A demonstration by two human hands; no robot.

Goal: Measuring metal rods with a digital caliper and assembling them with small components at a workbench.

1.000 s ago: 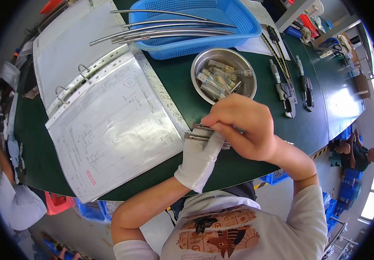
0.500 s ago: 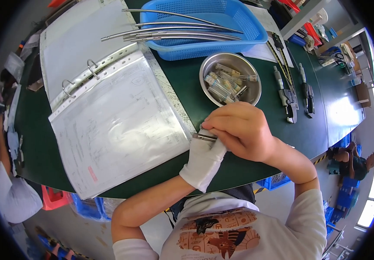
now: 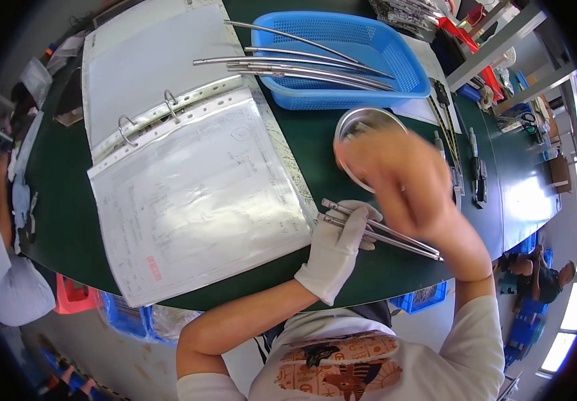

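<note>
The white-gloved left hand (image 3: 336,248) pinches two slender silver metal rods (image 3: 405,246) by the green tabletop (image 3: 375,277)'s near edge; the blurred bare right hand (image 3: 405,177) partly hides a round metal bowl (image 3: 346,125); its grip I cannot tell.

We see a white-gloved left hand (image 3: 336,246), silvery rods (image 3: 402,244), a dark green tabletop (image 3: 302,134) and a brown-patterned white shirt (image 3: 348,357).

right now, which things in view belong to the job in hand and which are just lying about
Likely in the job:
metal tubes in the gloved left hand
metal bowl, partly behind the blurred right hand
blue basket

Seemingly just lying about, untouched:
micrometer-like tool
brown box
</note>
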